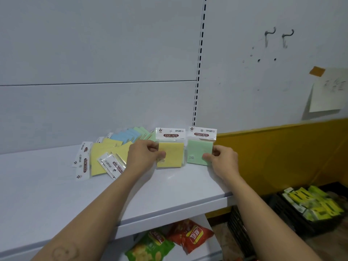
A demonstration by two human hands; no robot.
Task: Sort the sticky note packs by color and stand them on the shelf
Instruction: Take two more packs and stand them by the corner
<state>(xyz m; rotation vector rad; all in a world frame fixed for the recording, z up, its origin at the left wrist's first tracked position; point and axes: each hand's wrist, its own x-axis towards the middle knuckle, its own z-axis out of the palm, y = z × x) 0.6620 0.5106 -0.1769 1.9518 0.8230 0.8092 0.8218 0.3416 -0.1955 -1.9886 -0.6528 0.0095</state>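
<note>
1. Yellow pack (172, 154) standing upright near the right end of the shelf (47, 194), close to the back wall; white header card on top, long axis vertical, face toward the camera.
2. Green pack (198, 153) upright just beside it on the right, nearest the shelf's right edge, header card likewise up; apart from the yellow one by a narrow gap.
3. "STICKY NOTE" in white on a red band readable on both header cards; smaller print there and on the pad faces too fine to read.
4. Left hand (145, 155) closed on the yellow pack's left edge, thumb on its front.
5. Right hand (223, 158) pinching the green pack's right edge, thumb on the front.
6. Loose pile (111, 155) lying flat farther left along the back of the shelf: yellow packs in front, blue and green behind, headers pointing various ways, some reading "STICKY NOTE" sideways.
7. Snack bags (169, 240) on the lower level below the shelf's front edge.
</note>
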